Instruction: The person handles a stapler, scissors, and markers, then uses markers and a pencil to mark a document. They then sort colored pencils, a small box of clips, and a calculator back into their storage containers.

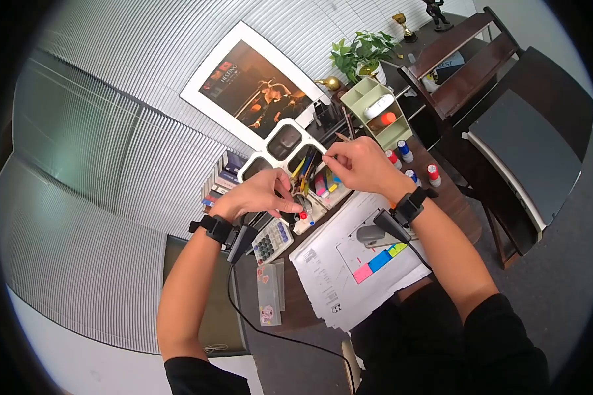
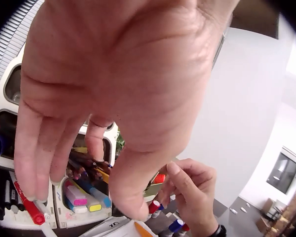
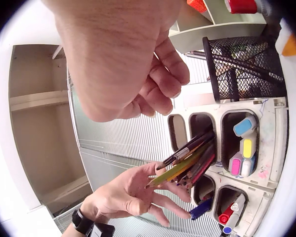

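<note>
Arranging the pencils (image 3: 197,165) leaning in the white desk organizer (image 3: 268,129) seems underway. The left hand (image 1: 258,195) spreads loosely nearby; the right hand (image 1: 361,168) curls, its grip unclear. Next likely calls for a precise pinch.

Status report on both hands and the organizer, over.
Left hand open over organizer. Right hand curled, grip unclear. Pencils jut from a compartment, possibly in the way.

Your table (image 1: 456,214) is holding a calculator (image 1: 270,242) near your left fingers (image 1: 288,206), bottles (image 1: 433,175) near your right fingers (image 1: 340,151), papers (image 1: 329,283) nearer you.
</note>
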The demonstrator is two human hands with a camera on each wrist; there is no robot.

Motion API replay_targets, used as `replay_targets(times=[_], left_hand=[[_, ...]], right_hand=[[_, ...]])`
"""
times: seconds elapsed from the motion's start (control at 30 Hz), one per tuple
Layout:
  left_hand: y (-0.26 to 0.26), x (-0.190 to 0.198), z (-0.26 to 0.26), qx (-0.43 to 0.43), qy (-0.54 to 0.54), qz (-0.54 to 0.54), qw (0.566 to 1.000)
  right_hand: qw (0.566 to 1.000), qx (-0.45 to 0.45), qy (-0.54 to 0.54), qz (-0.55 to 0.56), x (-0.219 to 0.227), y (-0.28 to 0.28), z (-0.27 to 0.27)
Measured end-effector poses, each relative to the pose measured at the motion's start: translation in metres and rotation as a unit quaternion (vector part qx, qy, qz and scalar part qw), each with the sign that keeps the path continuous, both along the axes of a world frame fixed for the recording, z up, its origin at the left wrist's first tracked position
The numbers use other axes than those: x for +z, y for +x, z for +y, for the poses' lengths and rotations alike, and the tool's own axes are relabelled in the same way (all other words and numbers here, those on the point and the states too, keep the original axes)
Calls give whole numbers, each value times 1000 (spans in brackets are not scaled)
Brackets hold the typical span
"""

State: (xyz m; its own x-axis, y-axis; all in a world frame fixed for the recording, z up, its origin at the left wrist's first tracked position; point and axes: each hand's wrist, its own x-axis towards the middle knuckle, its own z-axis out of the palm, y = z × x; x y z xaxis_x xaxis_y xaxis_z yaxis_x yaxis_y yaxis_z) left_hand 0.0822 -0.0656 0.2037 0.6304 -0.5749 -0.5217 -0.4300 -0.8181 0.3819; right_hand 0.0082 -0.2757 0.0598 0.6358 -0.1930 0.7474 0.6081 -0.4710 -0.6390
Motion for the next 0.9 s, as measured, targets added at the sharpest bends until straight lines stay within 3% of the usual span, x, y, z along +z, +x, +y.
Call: replay_targets(times=[0.13,0.3,0.63,0.83,0.9], left_hand=[[-7,-6,-7,45,8,-13,999],[-9,-10,-16,145,-119,-40,981],[-1,-16,-9,63,-112,-5,992],[-2,-23,-13,121,-137,-73,980],[8,-26,-7,114,-147,-132,974]], right_hand=[[1000,-8,-4,-7,1,0,0],[1000,-3,0,-5,-1,1,0],[1000,-5,2,-13,-2,1,1],[995,45,-25,84,-5,2,-1],[981,108,-60,147,-2,-5,-2]])
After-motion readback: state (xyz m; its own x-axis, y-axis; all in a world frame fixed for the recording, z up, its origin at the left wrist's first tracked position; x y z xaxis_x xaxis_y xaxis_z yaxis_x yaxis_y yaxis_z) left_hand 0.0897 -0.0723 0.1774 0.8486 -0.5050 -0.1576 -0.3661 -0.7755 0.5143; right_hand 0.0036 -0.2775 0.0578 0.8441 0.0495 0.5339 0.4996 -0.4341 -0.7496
